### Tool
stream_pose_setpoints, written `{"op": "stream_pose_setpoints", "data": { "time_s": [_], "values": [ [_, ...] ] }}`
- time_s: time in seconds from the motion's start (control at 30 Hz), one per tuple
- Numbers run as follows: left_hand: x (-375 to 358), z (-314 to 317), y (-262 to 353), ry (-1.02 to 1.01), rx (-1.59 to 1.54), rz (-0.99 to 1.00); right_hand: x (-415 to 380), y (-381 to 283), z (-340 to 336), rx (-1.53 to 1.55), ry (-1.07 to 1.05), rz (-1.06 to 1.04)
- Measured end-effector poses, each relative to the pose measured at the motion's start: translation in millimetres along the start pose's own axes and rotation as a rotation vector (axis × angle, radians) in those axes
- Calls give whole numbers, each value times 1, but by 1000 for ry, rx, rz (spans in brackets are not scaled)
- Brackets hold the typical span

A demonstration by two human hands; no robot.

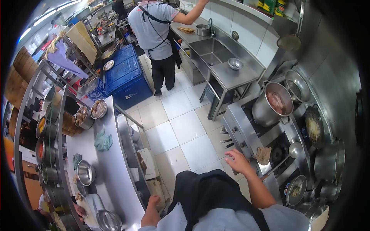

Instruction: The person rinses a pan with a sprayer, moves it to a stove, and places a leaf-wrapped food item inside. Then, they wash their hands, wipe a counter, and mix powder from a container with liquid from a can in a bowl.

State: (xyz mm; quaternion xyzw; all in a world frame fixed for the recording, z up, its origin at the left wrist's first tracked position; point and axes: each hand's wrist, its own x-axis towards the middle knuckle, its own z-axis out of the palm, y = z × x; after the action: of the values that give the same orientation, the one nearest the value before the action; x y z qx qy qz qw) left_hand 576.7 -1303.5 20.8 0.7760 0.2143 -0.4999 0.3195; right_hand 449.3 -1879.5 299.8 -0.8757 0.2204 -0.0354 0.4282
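Both hands empty: right hand [237,159] spread near steel stove edge [246,142]; left hand [153,201] resting on steel counter [111,169].

A restaurant kitchen: steel sink [211,52] at twelve o'clock, stockpot [271,104] on burners at two, ingredient tubs [47,129] at nine.

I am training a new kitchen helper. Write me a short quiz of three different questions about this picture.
1. True or false: the right hand rests on the front edge of the stove.
2. What does the left hand touch? A) the edge of the steel counter B) the sink C) a pot
3. What lies on the counter near the two filled bowls?

Key: 1 true. 2 A. 3 a green cloth.
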Motion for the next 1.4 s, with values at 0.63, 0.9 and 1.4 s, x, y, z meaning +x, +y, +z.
{"op": "stream_pose_setpoints", "data": {
  "time_s": [0.63, 0.9, 1.4],
  "values": [
    [124, -20, 360, 24, -53, 235, 434, 13, -61, 368, 39, -104],
    [164, -48, 595, 111, -146, 388, 717, -77, -228, 910, 461, -208],
    [275, -10, 999, -73, 587, 759, 924, -125, -299, 879, 519, -263]
  ]
}}
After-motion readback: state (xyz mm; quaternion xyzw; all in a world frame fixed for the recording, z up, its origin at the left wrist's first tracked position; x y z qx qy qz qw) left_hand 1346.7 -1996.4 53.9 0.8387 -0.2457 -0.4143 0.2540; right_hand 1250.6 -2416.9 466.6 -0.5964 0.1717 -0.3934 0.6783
